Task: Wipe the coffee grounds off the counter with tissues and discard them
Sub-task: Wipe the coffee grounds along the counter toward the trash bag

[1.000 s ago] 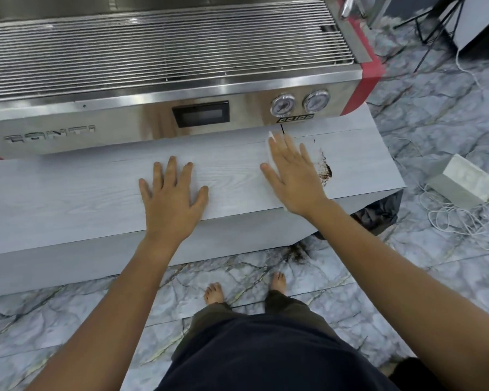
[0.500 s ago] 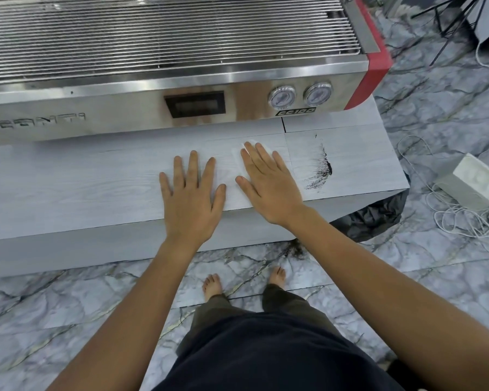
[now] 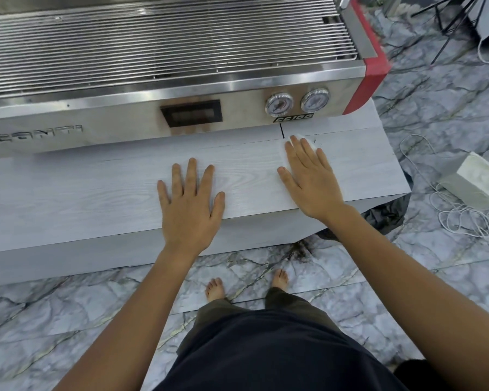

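Note:
My right hand lies flat, palm down, pressing a white tissue onto the pale wood-grain counter near its right end. The tissue peeks out past my fingertips and beside my thumb. A few dark specks of coffee grounds show just beyond the fingertips; any grounds under the hand are hidden. My left hand rests flat on the counter with fingers spread and nothing in it, a hand's width to the left.
A steel espresso machine with two gauges fills the back of the counter. On the marble floor are spilled grounds, a black bin bag under the counter's right end, a tissue box and white cables.
My right hand slid the tissue left, then back right over the dark streak of grounds, which no longer shows. My left hand stayed flat on the counter.

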